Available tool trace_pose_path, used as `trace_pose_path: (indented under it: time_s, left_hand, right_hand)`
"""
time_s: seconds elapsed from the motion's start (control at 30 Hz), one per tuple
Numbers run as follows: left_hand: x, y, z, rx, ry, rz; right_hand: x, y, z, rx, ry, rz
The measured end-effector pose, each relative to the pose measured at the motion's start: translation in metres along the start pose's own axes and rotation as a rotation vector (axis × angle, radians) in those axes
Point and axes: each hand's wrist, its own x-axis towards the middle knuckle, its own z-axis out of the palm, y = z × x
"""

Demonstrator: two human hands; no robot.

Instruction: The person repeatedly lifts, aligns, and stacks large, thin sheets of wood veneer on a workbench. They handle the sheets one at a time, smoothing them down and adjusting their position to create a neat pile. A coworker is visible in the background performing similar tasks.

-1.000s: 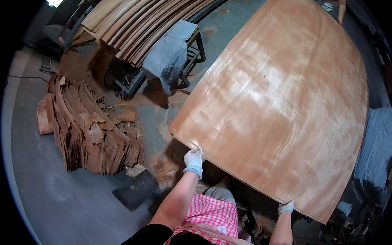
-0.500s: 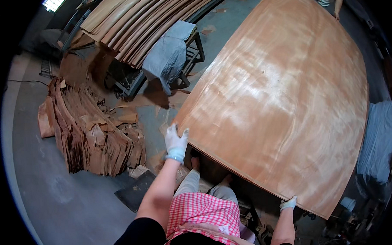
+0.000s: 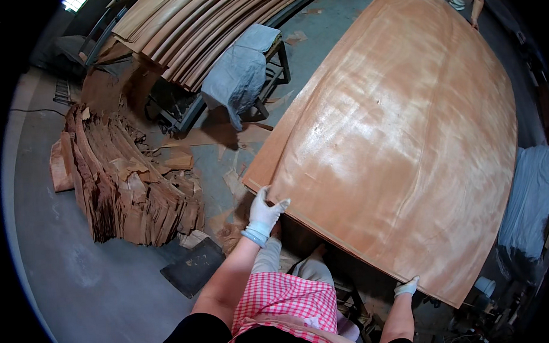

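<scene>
A large, thin wood veneer sheet (image 3: 394,143) lies before me over another sheet (image 3: 263,167), whose strip shows along the left side. My left hand (image 3: 265,213), in a white glove, is closed on the top sheet's near left corner, thumb above the edge. Farther right along the near edge, my right hand (image 3: 407,286), gloved too, grips the same sheet with the thumb on top; its other fingers are hidden underneath. At the far end, a co-worker's hand (image 3: 475,24) is at the sheet's right corner.
Beyond on the left, many veneer sheets (image 3: 203,35) lie stacked beside a stand draped with grey cloth (image 3: 238,70). A heap of broken veneer (image 3: 130,182) stands on the left floor, near a dark flat board (image 3: 193,267). Bluish plastic sheeting (image 3: 528,202) hangs at the right.
My left hand has moved right and slightly nearer with the top sheet's left corner, uncovering a strip of the sheet below. My right hand has barely moved.
</scene>
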Motion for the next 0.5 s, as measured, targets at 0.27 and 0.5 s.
trace_pose_path:
  time_s: [0.27, 0.5]
  left_hand:
    - [-0.023, 0.031, 0.033, 0.227, 0.202, -0.052]
    - [-0.072, 0.156, 0.030, -0.216, -0.060, 0.000]
  right_hand:
    - [0.008, -0.001, -0.005, 0.019, -0.033, 0.008]
    - [-0.055, 0.041, -0.012, -0.210, -0.097, 0.326]
